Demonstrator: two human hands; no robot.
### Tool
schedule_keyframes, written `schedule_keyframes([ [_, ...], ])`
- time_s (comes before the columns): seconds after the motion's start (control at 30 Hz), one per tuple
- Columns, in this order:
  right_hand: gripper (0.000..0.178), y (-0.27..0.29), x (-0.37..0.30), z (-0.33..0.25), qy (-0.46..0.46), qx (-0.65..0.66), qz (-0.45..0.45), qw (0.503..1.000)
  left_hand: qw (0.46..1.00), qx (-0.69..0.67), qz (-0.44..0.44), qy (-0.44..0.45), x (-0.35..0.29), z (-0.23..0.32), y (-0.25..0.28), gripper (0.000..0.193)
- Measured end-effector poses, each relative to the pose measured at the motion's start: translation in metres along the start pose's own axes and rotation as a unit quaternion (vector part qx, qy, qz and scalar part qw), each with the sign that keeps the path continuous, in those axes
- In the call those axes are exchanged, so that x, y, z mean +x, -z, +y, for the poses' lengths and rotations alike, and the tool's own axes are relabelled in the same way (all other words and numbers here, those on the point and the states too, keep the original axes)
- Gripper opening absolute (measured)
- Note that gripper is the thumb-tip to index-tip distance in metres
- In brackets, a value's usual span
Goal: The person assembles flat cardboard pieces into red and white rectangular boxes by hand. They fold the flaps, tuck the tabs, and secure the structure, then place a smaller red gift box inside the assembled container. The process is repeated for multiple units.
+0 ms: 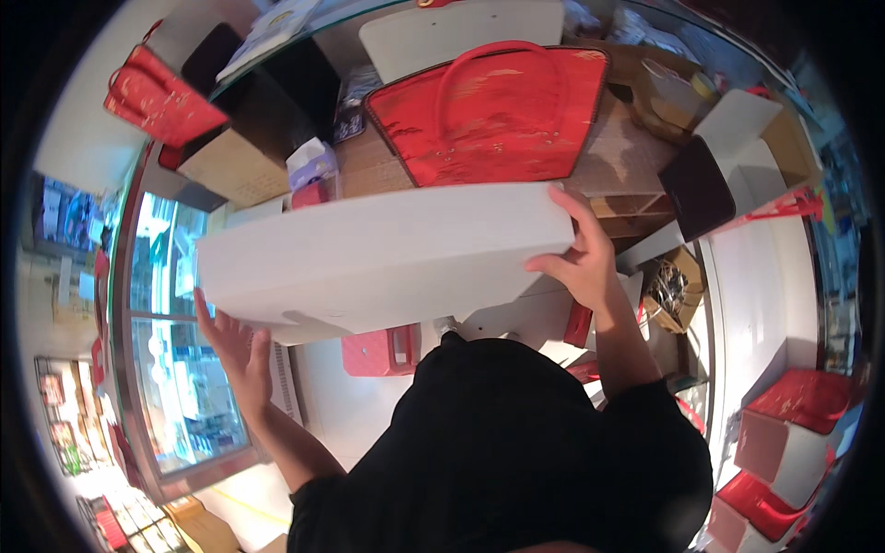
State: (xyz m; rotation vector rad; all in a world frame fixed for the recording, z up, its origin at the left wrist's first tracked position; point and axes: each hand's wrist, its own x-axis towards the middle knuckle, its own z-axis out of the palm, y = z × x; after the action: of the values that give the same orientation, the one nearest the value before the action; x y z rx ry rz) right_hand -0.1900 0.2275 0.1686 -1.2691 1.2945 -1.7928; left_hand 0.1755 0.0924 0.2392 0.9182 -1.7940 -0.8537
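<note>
A long, plain white rectangular box (387, 249) is held crosswise in front of the body, between the left hand (238, 350) and right hand (586, 263), slightly tilted.

The bag (502, 120) sits behind the box (387, 249).

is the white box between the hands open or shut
The white box looks shut on the faces in view: no flap or gap shows. The sides turned away are hidden, so I cannot tell there.
</note>
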Motion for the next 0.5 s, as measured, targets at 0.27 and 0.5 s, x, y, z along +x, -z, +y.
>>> schedule_keyframes([
  [0.27,0.071,0.038,-0.028,-0.009,-0.001,-0.073,-0.030,0.997,0.977,0.208,-0.042,-0.021,-0.006,0.028,-0.031,0.101],
  [0.5,0.067,0.067,0.025,-0.069,0.233,-0.252,-0.018,0.939,0.974,0.152,0.021,-0.164,0.039,0.033,-0.030,0.085],
])
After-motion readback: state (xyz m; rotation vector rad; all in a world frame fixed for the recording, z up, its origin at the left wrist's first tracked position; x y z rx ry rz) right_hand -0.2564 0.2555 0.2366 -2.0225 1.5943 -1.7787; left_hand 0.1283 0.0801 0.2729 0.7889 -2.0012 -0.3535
